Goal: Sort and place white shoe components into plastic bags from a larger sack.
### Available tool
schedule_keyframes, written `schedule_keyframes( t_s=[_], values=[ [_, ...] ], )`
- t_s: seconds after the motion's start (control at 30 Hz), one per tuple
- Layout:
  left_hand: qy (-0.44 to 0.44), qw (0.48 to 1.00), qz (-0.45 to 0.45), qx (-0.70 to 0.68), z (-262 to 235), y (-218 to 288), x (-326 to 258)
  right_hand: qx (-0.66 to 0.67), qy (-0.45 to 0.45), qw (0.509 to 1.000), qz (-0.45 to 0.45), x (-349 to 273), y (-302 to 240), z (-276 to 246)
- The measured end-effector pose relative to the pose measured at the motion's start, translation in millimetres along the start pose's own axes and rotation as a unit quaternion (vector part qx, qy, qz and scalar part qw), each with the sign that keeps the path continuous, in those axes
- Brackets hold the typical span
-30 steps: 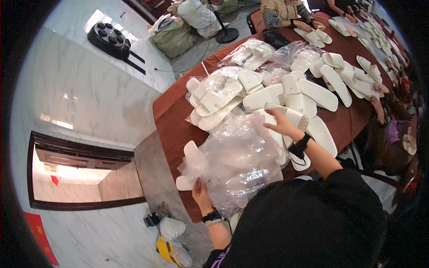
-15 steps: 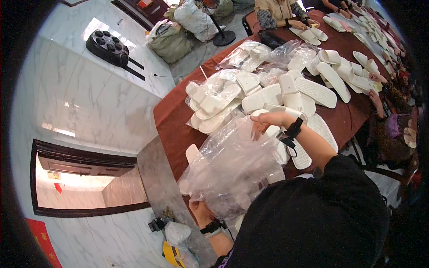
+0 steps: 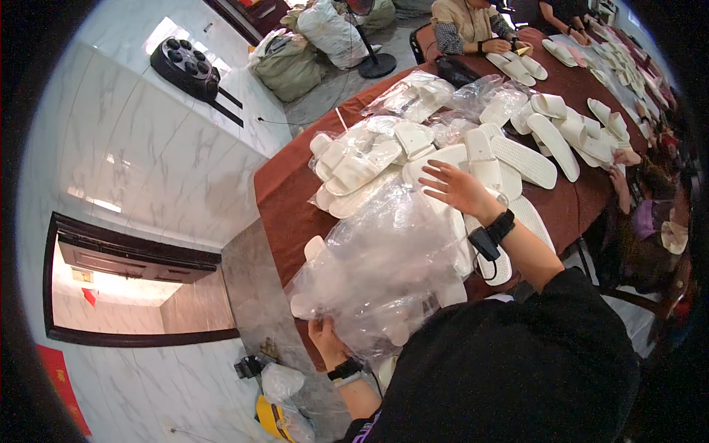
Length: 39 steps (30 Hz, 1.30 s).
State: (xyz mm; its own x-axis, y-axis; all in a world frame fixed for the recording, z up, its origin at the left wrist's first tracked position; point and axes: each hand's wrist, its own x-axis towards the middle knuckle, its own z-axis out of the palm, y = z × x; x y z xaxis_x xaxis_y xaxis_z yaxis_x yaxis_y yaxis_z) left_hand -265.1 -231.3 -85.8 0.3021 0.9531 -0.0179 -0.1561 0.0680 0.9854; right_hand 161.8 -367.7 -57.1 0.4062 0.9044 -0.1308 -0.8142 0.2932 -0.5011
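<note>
A large clear plastic bag, crumpled and partly filmy, spreads over the near corner of the table. My left hand is closed on its lower left edge, with some fingers partly hidden. Above the bag's upper right side, my right hand is raised with fingers spread and nothing in it. White slippers lie under and around the bag; one slipper tip sticks out at its left. Close beside my right wrist is a slipper sole. Further off, a plastic-wrapped pair of slippers rests on the pile.
The brown-covered table holds many more slippers towards the far right. Across it, a person sits near a slipper pair; other people's hands show at right. Stuffed sacks and a fan stand are on the floor.
My right hand has lifted off the bag, moved up slightly and spread its fingers. My left hand stays at the bag's lower left edge. The bag has settled flatter over the slippers.
</note>
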Motion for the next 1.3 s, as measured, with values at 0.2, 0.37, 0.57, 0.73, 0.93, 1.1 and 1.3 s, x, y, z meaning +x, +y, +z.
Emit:
schedule_keyframes(
  t_s=[0.2, 0.37, 0.57, 0.73, 0.93, 1.1, 1.3],
  values=[
    [0.017, 0.998, -0.053, -0.033, -7, -19, 5, -0.393, -0.045, 0.914, 0.085, -3, 4, -19],
    [-0.014, 0.999, -0.048, 0.015, 1, -34, 7, -0.589, 0.010, 0.804, 0.084, 20, 62, -91],
    [-0.005, 0.991, -0.085, 0.102, -16, -35, 9, -0.651, 0.036, 0.758, 0.015, 29, 93, -73],
    [-0.005, 0.998, -0.033, 0.054, -9, -43, 13, -0.656, 0.108, 0.701, -0.257, 33, 90, -80],
    [0.003, 0.997, -0.004, 0.078, -5, -22, 3, -0.742, -0.197, 0.539, -0.346, 9, 66, 104],
    [-0.012, 0.997, 0.004, 0.081, 12, -4, 3, -0.738, -0.301, 0.526, -0.295, -2, 89, 162],
    [-0.093, 0.993, 0.062, 0.023, 24, 4, -5, -0.773, -0.281, 0.519, -0.234, 21, 123, 130]
  ],
)
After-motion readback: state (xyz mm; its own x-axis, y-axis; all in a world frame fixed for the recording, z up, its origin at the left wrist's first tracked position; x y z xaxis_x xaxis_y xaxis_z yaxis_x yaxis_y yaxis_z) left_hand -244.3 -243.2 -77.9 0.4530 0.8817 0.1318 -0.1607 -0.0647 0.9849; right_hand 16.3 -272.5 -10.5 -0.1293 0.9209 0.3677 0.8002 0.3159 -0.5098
